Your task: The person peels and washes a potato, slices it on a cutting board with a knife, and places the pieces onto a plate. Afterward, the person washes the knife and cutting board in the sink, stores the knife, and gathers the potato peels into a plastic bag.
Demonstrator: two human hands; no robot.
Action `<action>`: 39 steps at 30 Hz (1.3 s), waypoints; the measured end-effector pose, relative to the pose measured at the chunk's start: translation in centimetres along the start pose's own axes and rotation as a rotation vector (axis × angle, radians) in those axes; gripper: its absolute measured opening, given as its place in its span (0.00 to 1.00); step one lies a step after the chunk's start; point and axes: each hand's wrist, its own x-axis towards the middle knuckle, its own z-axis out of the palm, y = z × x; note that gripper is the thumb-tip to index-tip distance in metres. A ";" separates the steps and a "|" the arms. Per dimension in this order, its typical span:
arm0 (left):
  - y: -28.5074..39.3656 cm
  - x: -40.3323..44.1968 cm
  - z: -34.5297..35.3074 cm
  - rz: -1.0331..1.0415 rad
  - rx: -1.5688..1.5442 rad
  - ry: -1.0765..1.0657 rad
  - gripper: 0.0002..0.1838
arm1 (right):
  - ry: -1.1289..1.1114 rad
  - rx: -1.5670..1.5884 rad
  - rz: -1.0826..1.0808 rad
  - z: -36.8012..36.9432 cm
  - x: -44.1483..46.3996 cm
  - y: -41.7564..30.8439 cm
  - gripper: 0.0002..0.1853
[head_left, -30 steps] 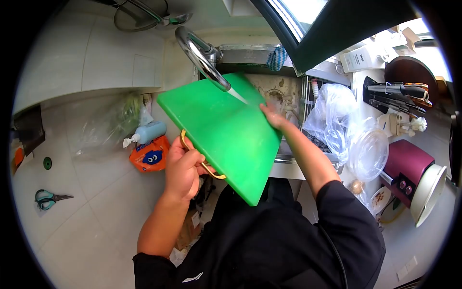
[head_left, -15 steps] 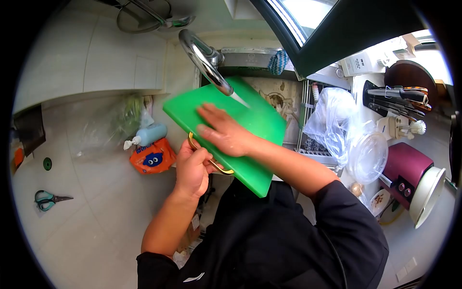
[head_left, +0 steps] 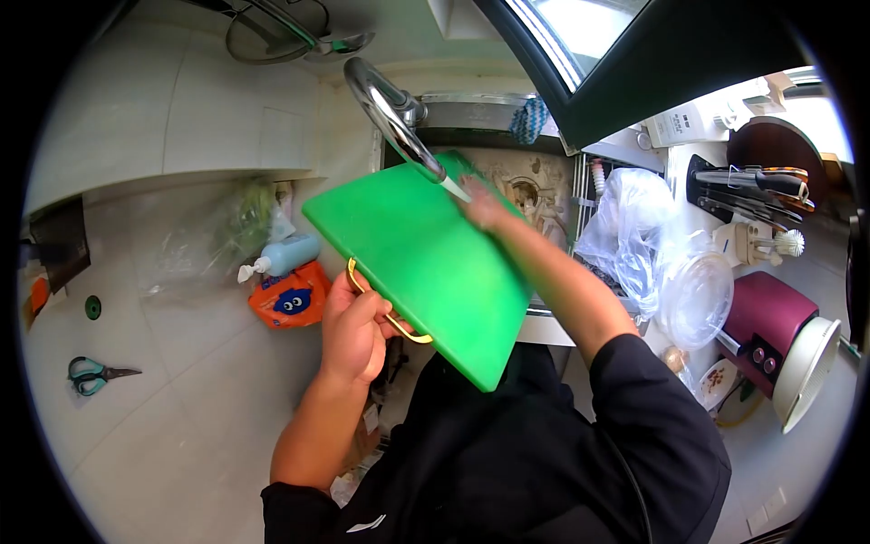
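A green cutting board (head_left: 417, 263) is tilted over the sink (head_left: 553, 186), below the chrome faucet (head_left: 390, 118). Water runs from the spout onto its upper part. My left hand (head_left: 355, 326) is closed around the gold handle (head_left: 412, 335) on the board's near left edge. At the board's far right part, close to the water stream, is my right hand (head_left: 485, 207); it is blurred and its fingers are smeared by motion.
Left of the sink lie a blue bottle (head_left: 288, 255), an orange packet (head_left: 290, 297) and scissors (head_left: 95, 374). To the right are clear plastic bags (head_left: 625, 227), a knife holder (head_left: 707, 186) and a maroon appliance (head_left: 766, 313). A dark window frame (head_left: 671, 72) juts in above.
My right hand went from the board's far right edge to near the handle, then back up beside the water. The board shifted slightly, with my left hand still holding its handle.
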 end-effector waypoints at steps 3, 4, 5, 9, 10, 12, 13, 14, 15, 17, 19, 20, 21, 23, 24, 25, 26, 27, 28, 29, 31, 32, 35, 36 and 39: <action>-0.9 1.4 -0.2 -0.005 -0.005 -0.022 0.14 | 0.058 0.165 0.018 -1.0 -8.4 -12.6 0.42; -1.1 1.6 -0.2 -0.002 0.001 -0.007 0.14 | 0.038 0.161 -0.090 -1.6 -11.0 -15.7 0.43; -1.1 1.7 0.0 -0.004 0.000 -0.009 0.14 | 0.044 0.155 -0.168 -1.9 -13.7 -18.2 0.43; -0.9 1.2 -0.2 0.027 -0.014 0.034 0.13 | 0.051 0.060 -0.503 -2.9 -16.8 -18.7 0.42; -0.8 0.6 -0.4 0.032 -0.002 0.014 0.13 | -0.009 0.045 -0.500 -3.1 -15.4 -16.4 0.41; 0.2 -1.3 0.0 0.047 0.004 0.061 0.14 | -0.077 0.244 -0.113 -2.3 -10.0 -7.6 0.41; 0.5 -2.0 -0.5 0.068 -0.007 0.044 0.14 | -0.217 0.465 0.123 -3.1 -7.3 -3.2 0.43; 0.7 -2.5 -0.7 0.091 -0.020 0.028 0.15 | -0.024 0.364 0.279 -2.2 -5.3 1.9 0.45; 1.1 -2.9 -0.5 0.089 -0.009 0.058 0.16 | 0.172 0.261 0.431 -0.9 -3.2 5.7 0.48; 1.4 -3.0 -0.2 0.077 -0.012 0.057 0.14 | 0.179 0.278 0.374 -1.3 -1.8 5.4 0.50; 1.4 -2.9 0.1 0.069 -0.012 0.061 0.13 | 0.119 0.328 0.276 -2.3 -1.7 2.1 0.50; 1.4 -2.6 0.2 0.068 -0.012 0.063 0.13 | 0.117 0.327 0.277 -2.5 -1.7 0.2 0.50; 1.3 -2.2 0.3 0.071 -0.017 0.054 0.13 | 0.072 0.131 0.134 -2.4 -1.8 -1.3 0.49; 0.8 -1.3 -0.3 0.072 -0.031 0.011 0.14 | -0.020 0.104 0.039 -2.7 -2.9 -5.3 0.47; 0.5 -0.7 -1.0 0.071 -0.034 0.011 0.14 | -0.022 0.161 0.013 -2.3 -4.3 -7.4 0.46; 0.2 -0.2 -1.6 0.079 -0.063 -0.036 0.12 | -0.025 0.218 -0.013 -2.0 -5.7 -9.5 0.45; 0.2 0.2 -1.8 0.089 -0.090 -0.083 0.11 | 0.017 0.159 -0.111 -1.6 -7.5 -11.3 0.45; 0.2 0.4 -1.6 0.089 -0.091 -0.086 0.11 | 0.006 0.155 -0.183 -2.1 -10.2 -13.8 0.46; 0.2 0.7 -1.3 0.091 -0.069 -0.052 0.11 | -0.004 0.151 -0.252 -2.7 -13.0 -16.1 0.46; 0.1 0.8 -1.1 0.089 -0.047 -0.016 0.10 | -0.007 0.169 -0.347 -2.8 -15.5 -17.5 0.46; 0.2 0.7 -0.6 0.086 -0.041 0.016 0.10 | -0.006 0.187 -0.440 -3.4 -19.3 -19.2 0.47; 0.4 0.7 -0.4 0.090 -0.034 0.050 0.09 | -0.044 0.187 -0.521 -4.1 -21.0 -19.6 0.46; 1.0 -0.1 -0.4 0.070 -0.045 0.019 0.10 | -0.081 0.099 -0.568 -4.7 -21.8 -16.1 0.45; 1.2 -0.6 -0.4 0.070 -0.044 0.020 0.10 | -0.078 0.008 -0.536 -4.4 -21.0 -13.5 0.46; 2.0 -2.9 -0.5 0.065 -0.030 0.026 0.12 | -0.016 0.232 0.206 -1.1 -12.1 1.2 0.51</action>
